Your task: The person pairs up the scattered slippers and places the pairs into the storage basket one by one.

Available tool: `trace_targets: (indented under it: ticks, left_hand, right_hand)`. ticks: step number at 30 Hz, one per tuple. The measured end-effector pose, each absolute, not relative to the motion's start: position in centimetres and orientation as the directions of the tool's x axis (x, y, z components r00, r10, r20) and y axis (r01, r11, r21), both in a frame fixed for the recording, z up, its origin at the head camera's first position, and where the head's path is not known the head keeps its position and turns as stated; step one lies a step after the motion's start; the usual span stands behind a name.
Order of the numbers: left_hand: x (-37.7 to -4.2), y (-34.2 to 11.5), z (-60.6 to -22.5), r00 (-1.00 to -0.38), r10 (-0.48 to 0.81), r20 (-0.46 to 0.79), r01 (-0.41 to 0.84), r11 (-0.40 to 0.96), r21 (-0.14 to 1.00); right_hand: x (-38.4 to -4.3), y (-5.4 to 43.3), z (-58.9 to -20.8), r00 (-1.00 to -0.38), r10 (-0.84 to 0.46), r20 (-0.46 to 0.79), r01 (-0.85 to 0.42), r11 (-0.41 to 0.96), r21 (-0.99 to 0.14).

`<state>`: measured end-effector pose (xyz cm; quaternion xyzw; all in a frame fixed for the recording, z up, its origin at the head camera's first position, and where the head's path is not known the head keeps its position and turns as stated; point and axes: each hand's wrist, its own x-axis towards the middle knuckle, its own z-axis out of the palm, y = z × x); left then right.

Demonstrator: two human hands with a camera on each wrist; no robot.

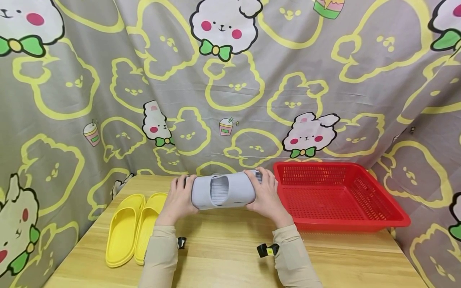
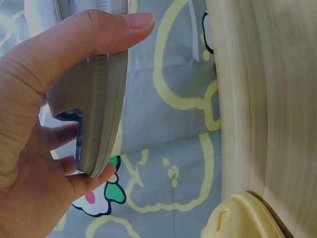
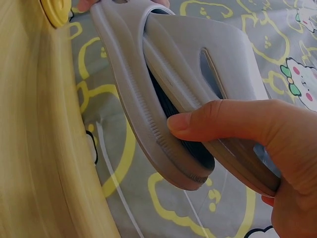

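Note:
A pair of grey slippers (image 1: pixel 239 188) is held sideways above the wooden table, one tucked against the other sole to strap. My left hand (image 1: pixel 180 200) grips the left end, its thumb lying across the sole edge of a slipper (image 2: pixel 106 109) in the left wrist view. At the right end my right hand (image 1: pixel 266 196) grips the pair, thumb on the front side and fingers over the top. Both slippers (image 3: pixel 133 99) show in the right wrist view, overlapping, with a dark gap between them near the thumb.
Yellow slippers (image 1: pixel 124 232) lie side by side on the left of the table (image 1: pixel 223 256). A red perforated basket (image 1: pixel 345 222) stands at the right, close beside my right hand. Behind the table hangs a grey patterned curtain (image 1: pixel 237 120).

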<state>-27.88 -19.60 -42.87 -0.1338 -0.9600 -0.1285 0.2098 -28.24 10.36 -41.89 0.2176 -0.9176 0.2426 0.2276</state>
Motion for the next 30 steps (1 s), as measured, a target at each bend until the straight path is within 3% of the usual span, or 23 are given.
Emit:
trace_targets:
  ticks: [18, 30]
  left_hand:
    - [-27.83, -19.00, -42.66, -0.820, 0.250, 0.516, 0.361, 0.924, 0.126]
    - [-27.54, -18.76, -42.30, -0.830, 0.244, 0.502, 0.360, 0.921, 0.147]
  right_hand:
    - [-28.18, 10.11, -41.98, -0.790, -0.290, 0.540, -0.527, 0.771, -0.358]
    - [-28.15, 9.95, -42.22, -0.789, -0.291, 0.542, -0.524, 0.779, -0.344]
